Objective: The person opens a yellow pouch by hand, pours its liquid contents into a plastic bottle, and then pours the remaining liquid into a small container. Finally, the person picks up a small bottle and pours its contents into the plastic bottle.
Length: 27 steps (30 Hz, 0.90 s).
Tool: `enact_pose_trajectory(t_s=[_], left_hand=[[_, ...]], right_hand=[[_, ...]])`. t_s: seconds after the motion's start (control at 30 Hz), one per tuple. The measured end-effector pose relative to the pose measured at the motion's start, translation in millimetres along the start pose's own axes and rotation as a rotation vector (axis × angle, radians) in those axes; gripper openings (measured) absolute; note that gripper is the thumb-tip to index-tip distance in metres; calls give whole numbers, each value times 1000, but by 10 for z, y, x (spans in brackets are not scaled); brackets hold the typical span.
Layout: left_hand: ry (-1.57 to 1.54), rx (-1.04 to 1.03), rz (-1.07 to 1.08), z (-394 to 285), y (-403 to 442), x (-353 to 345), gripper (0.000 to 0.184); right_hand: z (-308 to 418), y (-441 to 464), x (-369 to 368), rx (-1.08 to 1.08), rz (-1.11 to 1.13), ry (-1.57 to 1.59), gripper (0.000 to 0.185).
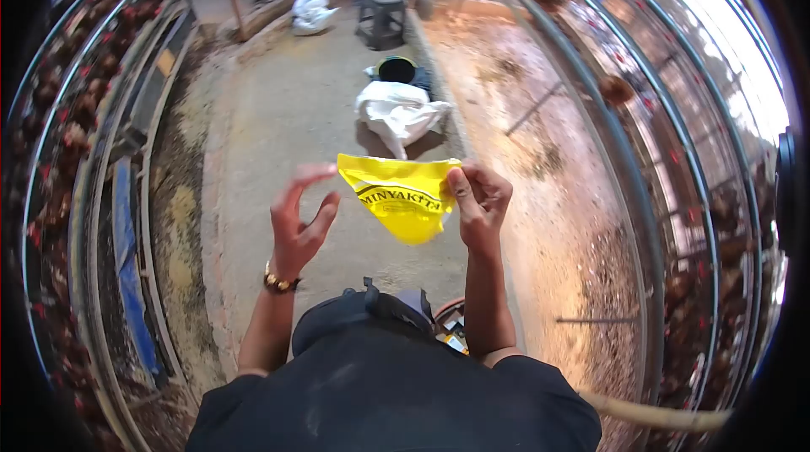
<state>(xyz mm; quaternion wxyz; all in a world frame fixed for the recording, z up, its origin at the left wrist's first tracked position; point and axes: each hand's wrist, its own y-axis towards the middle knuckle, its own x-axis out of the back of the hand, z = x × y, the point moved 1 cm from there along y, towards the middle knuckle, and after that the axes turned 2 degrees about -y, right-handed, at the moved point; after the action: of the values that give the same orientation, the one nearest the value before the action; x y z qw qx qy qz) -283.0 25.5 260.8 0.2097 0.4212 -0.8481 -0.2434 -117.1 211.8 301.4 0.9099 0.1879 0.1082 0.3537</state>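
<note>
A yellow plastic pouch (pixel 405 197) with dark lettering hangs in front of me, wide along its top edge and narrower below. My right hand (pixel 481 199) pinches its upper right corner between thumb and fingers. Beside the pouch's upper left corner is my left hand (pixel 304 220), its thumb and fingers spread apart; a fingertip is close to the corner, with no grip on it. A bracelet with gold-coloured beads (pixel 280 280) circles the left wrist.
Ahead on the concrete path (pixel 270 106) lie a white sack (pixel 401 110), a dark round container (pixel 396 71), a dark stool (pixel 381 20) and a white bag (pixel 313 13). Caged chickens (pixel 80 106) line both sides. A basin of items (pixel 454 325) is partly hidden by my body.
</note>
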Motion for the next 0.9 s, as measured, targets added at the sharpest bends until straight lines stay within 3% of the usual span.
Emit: enact_pose_trajectory(t_s=[0.1,0.2,0.3,0.33,0.47,0.6,0.73,0.83,0.9], left_hand=[[309,-389,-76,-202,814,221,27],[615,-467,31,-74,1396,273,18],[449,-42,349,652,1795,431,16],[154,48,334,884,1951,483,14],[-61,297,289,1612,2526,680,15],[-212,387,224,2150,3283,822,15],[-188,425,116,2580,4055,1095,16],[-163,420,75,2985,4538,1269,16],[-142,426,33,3333,4853,1361,16]], right_hand=[[-343,488,-536,16,122,-4,19],[-647,990,-989,-8,256,-25,18],[-1069,1517,-1349,-14,342,4,17],[-1217,1711,-1456,-25,373,44,18],[-1740,2544,-1842,-107,501,139,20],[-2240,3426,-2180,-291,557,315,25],[-2565,4345,-2589,-344,657,541,19],[-2784,4868,-3046,-203,725,426,13],[-3049,5239,-3376,-226,666,415,11]])
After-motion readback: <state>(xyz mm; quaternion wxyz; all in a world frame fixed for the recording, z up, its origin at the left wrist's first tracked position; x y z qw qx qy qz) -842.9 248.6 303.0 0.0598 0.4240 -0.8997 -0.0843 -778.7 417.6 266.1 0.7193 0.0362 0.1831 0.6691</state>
